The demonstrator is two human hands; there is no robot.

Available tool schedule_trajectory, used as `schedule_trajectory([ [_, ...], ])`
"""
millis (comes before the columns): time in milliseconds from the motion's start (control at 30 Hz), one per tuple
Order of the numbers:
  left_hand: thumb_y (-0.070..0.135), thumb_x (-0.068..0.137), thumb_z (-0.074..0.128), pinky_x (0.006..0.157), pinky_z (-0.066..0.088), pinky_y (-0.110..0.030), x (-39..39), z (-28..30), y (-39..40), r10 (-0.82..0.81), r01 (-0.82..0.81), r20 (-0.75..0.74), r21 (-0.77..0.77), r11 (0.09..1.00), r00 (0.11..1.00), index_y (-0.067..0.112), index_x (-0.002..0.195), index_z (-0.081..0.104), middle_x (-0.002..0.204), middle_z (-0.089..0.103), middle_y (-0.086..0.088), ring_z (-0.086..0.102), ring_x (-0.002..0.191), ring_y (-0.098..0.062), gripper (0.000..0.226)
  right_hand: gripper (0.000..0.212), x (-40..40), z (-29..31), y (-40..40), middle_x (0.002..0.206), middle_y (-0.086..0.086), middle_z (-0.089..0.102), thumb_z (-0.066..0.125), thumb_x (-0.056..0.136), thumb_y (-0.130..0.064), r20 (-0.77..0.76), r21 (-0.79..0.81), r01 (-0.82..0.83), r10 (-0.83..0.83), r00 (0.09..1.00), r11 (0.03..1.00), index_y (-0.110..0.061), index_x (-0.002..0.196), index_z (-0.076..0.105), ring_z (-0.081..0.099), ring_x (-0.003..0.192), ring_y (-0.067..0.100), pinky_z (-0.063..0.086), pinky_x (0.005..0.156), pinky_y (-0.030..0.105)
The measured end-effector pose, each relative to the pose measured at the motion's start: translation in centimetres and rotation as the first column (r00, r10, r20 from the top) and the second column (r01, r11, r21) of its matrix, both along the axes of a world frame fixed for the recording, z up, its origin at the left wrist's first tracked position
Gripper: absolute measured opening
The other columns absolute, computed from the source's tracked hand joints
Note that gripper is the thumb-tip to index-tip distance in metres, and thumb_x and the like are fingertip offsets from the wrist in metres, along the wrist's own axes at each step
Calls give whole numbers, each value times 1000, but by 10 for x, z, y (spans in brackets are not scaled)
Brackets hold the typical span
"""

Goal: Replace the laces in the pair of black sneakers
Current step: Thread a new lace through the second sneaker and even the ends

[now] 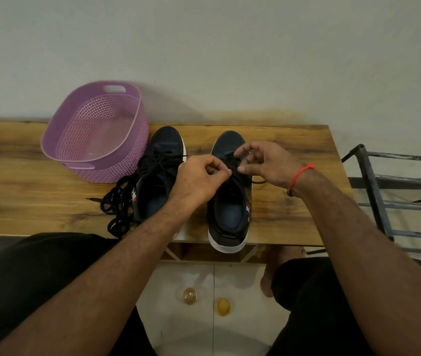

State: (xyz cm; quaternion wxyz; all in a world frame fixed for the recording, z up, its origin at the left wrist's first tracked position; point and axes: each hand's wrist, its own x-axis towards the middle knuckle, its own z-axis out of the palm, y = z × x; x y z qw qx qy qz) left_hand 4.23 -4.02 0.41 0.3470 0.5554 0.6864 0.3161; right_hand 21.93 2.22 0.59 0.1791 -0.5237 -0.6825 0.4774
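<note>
Both hands over the right-hand black low-top sneaker with the white sole [228, 201], which sits on the wooden surface [289, 201] with its heel hanging a bit past the near edge.

Left hand [199, 177]: fingers curled, thumb and forefinger pinching the black lace of that sneaker [235, 167] near the upper eyelets. Right hand [263, 160]: thumb and fingertips also pinching the same lace, other fingers arched above the tongue. A loose end of that lace trails out past the right hand toward the right side of the shoe. I can't tell from here which eyelet they're working.

The other black sneaker [160, 176] is just left of the first, toes pointing to the wall, laces slack and criss-crossed over the tongue. A tangled bundle of black laces [117, 204] lies on the surface touching its left side, spilling to the near edge.

Purple perforated plastic basket with cut-out handles [96, 134] stands at the back left, just beside the left sneaker's toe.

Red thread bracelet [300, 174] on the right wrist. Dark metal rack [394, 199] to the right of the surface. Tiled floor below, two small round yellowish objects [205, 300] on it; too blurred to identify.
</note>
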Motion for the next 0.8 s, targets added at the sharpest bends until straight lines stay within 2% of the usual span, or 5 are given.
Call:
schedule_trajectory([
  [200,30,87,78,55,42,-7,-14,13,5,-41,38,-38,-73,997,998,28,83,72,79,67,11,59,73,0,7,27,6,-2,3,98,-1,67,75,86,-8,160,67,-11,1,987,998,-25,106,68,63,99,20,54,88,35],
  [300,30,88,77,59,41,-14,-22,19,6,-87,77,-84,-118,990,993,25,87,73,81,66,11,58,74,-3,7,25,8,-1,4,104,-2,66,70,89,-7,148,96,21,-35,988,995,-23,108,68,61,98,15,52,84,29],
  [400,28,90,75,41,38,-10,-32,26,5,-135,118,-67,-208,971,989,21,89,71,78,65,7,56,63,-4,9,24,10,-1,7,103,-3,65,63,94,-4,125,137,65,-83,989,988,-23,108,68,59,90,7,49,77,18],
  [600,27,93,72,37,37,-16,-49,31,7,-167,124,-118,-307,944,979,17,95,68,82,73,-2,54,47,-4,11,19,9,-1,9,102,-4,64,60,97,-8,97,173,112,-130,987,979,-23,105,69,59,93,7,53,86,25],
  [800,27,94,70,36,38,-16,-51,30,4,-248,144,-190,-438,887,950,19,102,63,80,73,0,57,41,-3,13,15,9,1,7,100,-8,62,61,98,-14,126,187,98,-123,984,977,-22,108,68,56,89,1,45,73,13],
])
